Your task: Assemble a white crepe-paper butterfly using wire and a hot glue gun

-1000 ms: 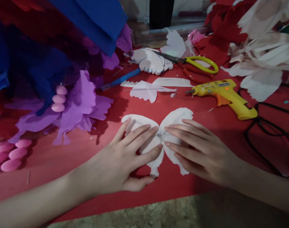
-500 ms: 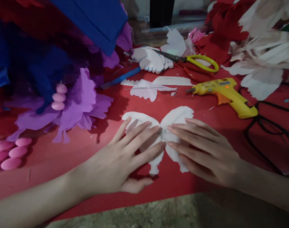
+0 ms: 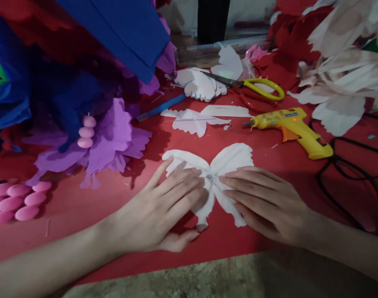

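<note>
Red tabletop (image 3: pixel 92 203) bears white paper butterfly (image 3: pixel 213 190), left hand (image 3: pixel 167 211) loosely spread, right hand (image 3: pixel 274 203) flat, fingers close, both over it, best pressed lightly, evenly.

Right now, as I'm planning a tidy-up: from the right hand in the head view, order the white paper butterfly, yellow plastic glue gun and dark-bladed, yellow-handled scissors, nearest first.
1. White paper butterfly: under the right hand.
2. Yellow plastic glue gun: beyond that hand.
3. Dark-bladed, yellow-handled scissors: farther back than the gun.

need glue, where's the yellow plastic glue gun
In the head view, the yellow plastic glue gun lies right of centre on the red tabletop, beyond the right hand.
</note>
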`<act>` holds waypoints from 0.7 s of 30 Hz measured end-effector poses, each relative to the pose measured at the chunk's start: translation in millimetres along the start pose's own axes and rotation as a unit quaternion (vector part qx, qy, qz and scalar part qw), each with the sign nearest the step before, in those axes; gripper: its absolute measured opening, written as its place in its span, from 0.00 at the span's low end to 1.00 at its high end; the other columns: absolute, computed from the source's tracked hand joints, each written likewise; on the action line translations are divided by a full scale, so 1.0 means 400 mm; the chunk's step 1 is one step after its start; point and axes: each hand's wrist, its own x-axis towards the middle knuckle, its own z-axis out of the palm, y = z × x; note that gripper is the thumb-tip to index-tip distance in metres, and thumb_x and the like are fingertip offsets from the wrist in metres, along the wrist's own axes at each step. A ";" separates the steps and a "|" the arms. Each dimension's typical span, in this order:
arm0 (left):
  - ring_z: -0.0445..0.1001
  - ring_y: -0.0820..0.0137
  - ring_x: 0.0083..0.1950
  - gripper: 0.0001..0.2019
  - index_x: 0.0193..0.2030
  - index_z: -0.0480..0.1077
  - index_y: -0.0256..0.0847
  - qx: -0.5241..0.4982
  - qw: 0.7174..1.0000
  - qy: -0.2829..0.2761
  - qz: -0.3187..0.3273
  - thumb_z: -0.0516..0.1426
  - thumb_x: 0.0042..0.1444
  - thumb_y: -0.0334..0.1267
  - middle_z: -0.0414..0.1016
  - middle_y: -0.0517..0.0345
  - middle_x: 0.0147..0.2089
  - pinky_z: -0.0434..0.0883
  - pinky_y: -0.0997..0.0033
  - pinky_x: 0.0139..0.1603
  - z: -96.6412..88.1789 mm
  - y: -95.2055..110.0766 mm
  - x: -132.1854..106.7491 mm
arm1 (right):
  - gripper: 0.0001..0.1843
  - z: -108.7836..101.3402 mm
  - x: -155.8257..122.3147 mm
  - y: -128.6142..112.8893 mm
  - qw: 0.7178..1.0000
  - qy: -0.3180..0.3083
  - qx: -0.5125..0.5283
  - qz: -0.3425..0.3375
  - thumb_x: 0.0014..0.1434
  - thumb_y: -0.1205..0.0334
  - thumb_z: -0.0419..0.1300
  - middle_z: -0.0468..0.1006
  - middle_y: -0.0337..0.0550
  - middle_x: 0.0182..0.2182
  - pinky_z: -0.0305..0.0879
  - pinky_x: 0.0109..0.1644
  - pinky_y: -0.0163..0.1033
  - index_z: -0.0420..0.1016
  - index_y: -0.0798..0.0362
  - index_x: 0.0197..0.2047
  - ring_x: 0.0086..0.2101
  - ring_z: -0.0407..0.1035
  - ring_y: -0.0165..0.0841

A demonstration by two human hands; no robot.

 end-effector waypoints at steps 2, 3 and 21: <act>0.69 0.60 0.58 0.20 0.50 0.68 0.30 0.001 1.000 -0.001 -0.001 0.48 0.61 0.44 0.75 0.44 0.52 0.42 0.55 0.71 -0.003 -0.002 0.002 | 0.12 -0.001 0.003 -0.003 1.000 0.004 0.003 0.005 0.61 0.70 0.50 0.77 0.45 0.41 0.71 0.48 0.39 0.75 0.61 0.38 0.44 0.70 0.32; 0.70 0.60 0.57 0.20 0.50 0.68 0.30 0.001 1.000 -0.004 -0.001 0.48 0.61 0.44 0.75 0.44 0.52 0.44 0.55 0.70 -0.004 -0.003 0.003 | 0.12 0.000 0.004 -0.004 1.000 0.006 0.006 0.007 0.61 0.70 0.50 0.77 0.45 0.40 0.72 0.47 0.39 0.75 0.61 0.38 0.43 0.71 0.32; 0.68 0.61 0.58 0.19 0.50 0.67 0.31 -0.019 0.999 -0.024 -0.014 0.47 0.63 0.44 0.75 0.45 0.51 0.50 0.53 0.69 0.007 0.002 0.003 | 0.13 0.008 0.004 -0.004 0.999 -0.013 0.043 0.026 0.62 0.70 0.47 0.75 0.48 0.42 0.70 0.50 0.40 0.72 0.62 0.38 0.45 0.68 0.33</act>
